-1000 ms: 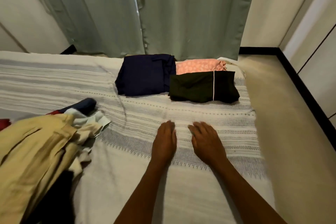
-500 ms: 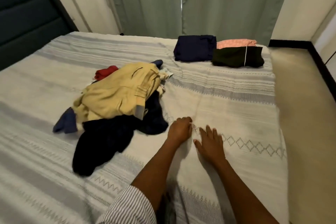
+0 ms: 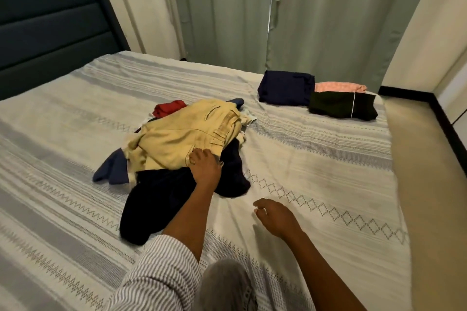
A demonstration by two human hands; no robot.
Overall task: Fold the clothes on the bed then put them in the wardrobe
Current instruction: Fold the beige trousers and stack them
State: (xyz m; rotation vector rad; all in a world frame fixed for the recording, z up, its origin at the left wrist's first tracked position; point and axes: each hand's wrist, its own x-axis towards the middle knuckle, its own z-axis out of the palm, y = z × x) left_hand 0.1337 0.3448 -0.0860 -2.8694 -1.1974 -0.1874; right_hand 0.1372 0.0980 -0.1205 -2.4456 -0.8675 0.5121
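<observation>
1. One crumpled yellow cotton garment tops the unfolded pile, at 11 o'clock from the hands, its long axis running 7 to 1 o'clock.
2. Its near hem is touched by the left hand, fingers curled onto it; whether it is pinched cannot be told.
3. The right hand hovers loosely curled, holding nothing, farther off.
4. Three folded garments lie at 1 o'clock, well apart on the striped bed; nothing is seen blocking the way.

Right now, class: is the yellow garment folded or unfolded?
Unfolded: the yellow garment lies crumpled atop the heap, left hand resting on its edge.
</observation>
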